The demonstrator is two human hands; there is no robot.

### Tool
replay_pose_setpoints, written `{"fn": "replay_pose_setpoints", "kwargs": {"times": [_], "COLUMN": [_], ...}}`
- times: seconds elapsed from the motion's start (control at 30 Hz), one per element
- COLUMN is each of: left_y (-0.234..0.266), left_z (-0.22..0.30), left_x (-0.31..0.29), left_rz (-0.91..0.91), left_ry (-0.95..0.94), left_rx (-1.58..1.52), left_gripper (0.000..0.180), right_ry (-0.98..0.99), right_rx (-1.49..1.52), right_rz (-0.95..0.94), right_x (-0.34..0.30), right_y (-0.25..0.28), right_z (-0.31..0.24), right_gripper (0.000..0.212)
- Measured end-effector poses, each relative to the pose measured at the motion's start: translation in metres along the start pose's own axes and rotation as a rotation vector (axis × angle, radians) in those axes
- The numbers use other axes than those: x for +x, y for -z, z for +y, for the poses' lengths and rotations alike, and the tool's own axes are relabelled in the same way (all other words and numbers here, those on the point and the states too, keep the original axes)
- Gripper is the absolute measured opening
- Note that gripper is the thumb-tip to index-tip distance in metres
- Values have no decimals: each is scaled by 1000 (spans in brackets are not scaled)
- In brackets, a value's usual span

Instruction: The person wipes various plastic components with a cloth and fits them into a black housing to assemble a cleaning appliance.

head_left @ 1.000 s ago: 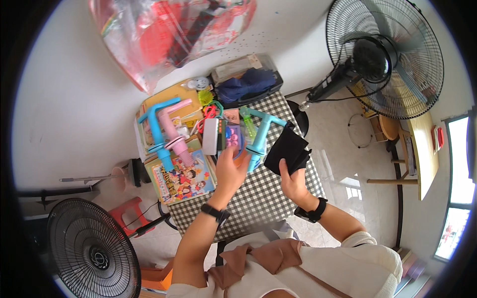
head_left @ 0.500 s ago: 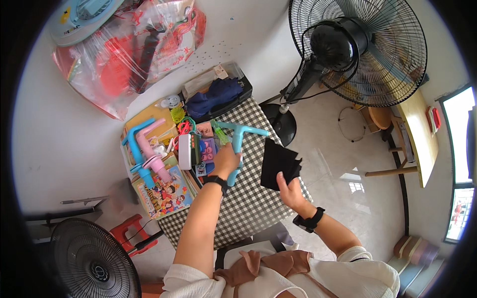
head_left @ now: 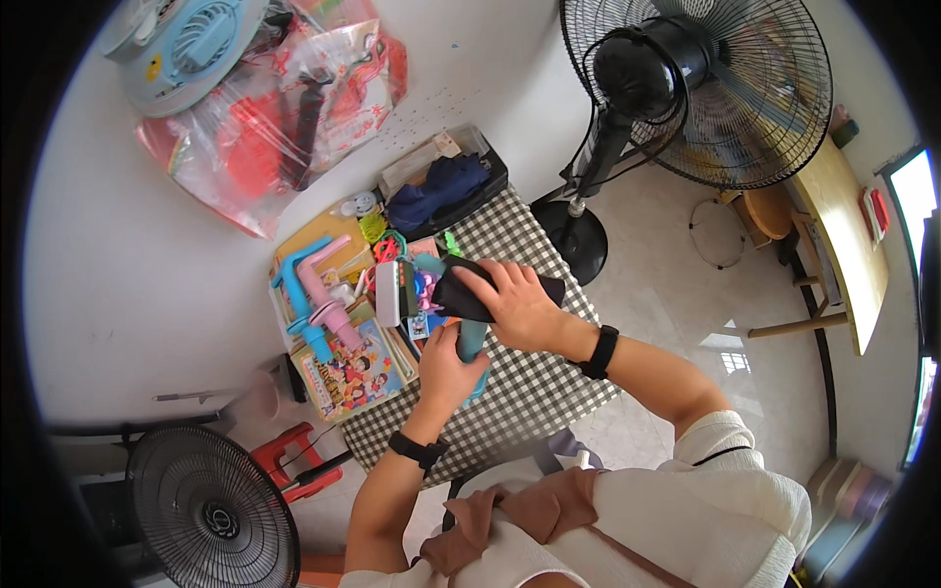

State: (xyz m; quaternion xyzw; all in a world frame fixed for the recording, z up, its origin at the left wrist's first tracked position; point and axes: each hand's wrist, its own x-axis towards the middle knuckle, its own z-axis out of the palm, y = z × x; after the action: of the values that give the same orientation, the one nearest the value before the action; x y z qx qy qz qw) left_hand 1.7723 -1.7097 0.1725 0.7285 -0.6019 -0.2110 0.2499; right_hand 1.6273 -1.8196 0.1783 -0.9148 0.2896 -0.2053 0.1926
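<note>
My left hand [head_left: 450, 370] grips the lower shaft of a light-blue T-shaped plastic stand [head_left: 472, 340], held over the checked tablecloth. Folded over the stand's top is a black cloth [head_left: 457, 298], which my right hand [head_left: 525, 310] holds with its fingers pressed down on it. Most of the crossbar is hidden under the cloth; one light-blue end pokes out to the left. Left of my hands, a blue L-shaped tube stand [head_left: 297, 284] and a pink one [head_left: 319, 289] lie over books and small items.
The small table has a black-and-white checked cloth [head_left: 529, 392]. Children's books [head_left: 353, 372], a white box-shaped gadget [head_left: 389, 294] and a bin with a navy cloth [head_left: 436, 191] crowd its left and back. A black standing fan [head_left: 642, 73] is behind; another fan [head_left: 221, 519] stands lower left.
My right hand has carried the black cloth leftward onto the top of the T-shaped stand. My left hand has slid toward the lower end of the shaft. The view has shifted slightly.
</note>
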Motion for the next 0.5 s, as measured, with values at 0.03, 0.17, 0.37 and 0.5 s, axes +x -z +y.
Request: {"fn": "replay_pose_setpoints", "kwargs": {"times": [0.03, 0.17, 0.37, 0.5], "left_y": [6, 32, 60, 66], "left_z": [2, 1, 0, -23], "left_x": [-7, -30, -66, -75], "left_rz": [15, 238, 277, 502], "left_ry": [39, 21, 62, 145], "left_rx": [20, 28, 157, 140], "left_gripper": [40, 38, 38, 41], "right_ry": [48, 85, 94, -515], "right_rx": [-52, 140, 451, 845], "right_rz": [-8, -64, -133, -49], "right_x": [5, 12, -9, -13], "right_y": [0, 7, -13, -28], "right_z": [-6, -3, 9, 21], "right_gripper": [75, 80, 58, 36]}}
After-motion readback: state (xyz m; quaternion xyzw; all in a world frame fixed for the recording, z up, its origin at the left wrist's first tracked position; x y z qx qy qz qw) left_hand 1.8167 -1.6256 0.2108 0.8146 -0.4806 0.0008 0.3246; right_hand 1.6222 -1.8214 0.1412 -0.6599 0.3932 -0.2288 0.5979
